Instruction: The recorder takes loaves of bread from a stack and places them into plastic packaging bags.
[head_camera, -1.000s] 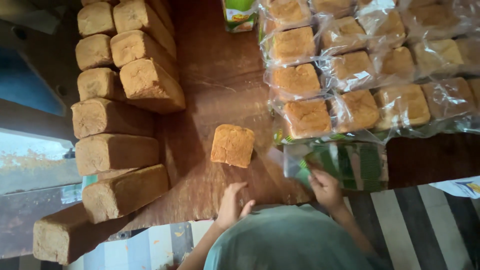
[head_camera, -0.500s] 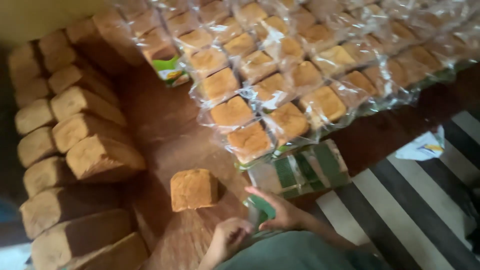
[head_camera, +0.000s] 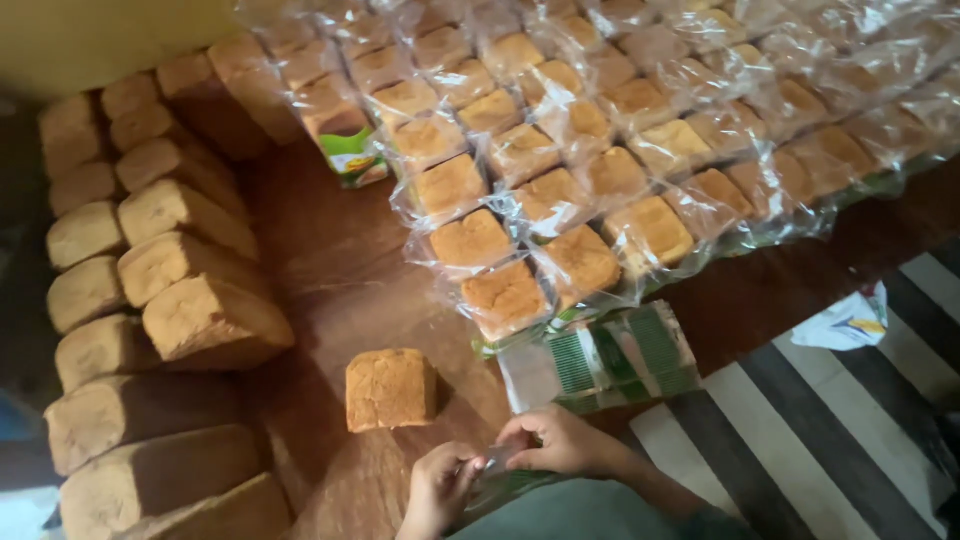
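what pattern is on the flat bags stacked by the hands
Green stripes on clear plastic bags, seen in the head view.

Golden-brown loaves (head_camera: 390, 388) on a reddish-brown table (head_camera: 335, 270), clear bags (head_camera: 600, 362) striped green, floor (head_camera: 800, 440) striped black and white

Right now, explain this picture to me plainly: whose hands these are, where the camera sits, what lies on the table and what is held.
The view comes from a camera worn on a person's head, looking down, so the two hands at the bottom are their own. The left hand and right hand meet on a thin clear plastic bag, though the grip is partly hidden. One bare loaf stands alone on the wooden table. Unwrapped loaves are stacked at left. Loaves wrapped in clear plastic fill the upper right, and a stack of flat green-printed bags lies below them.
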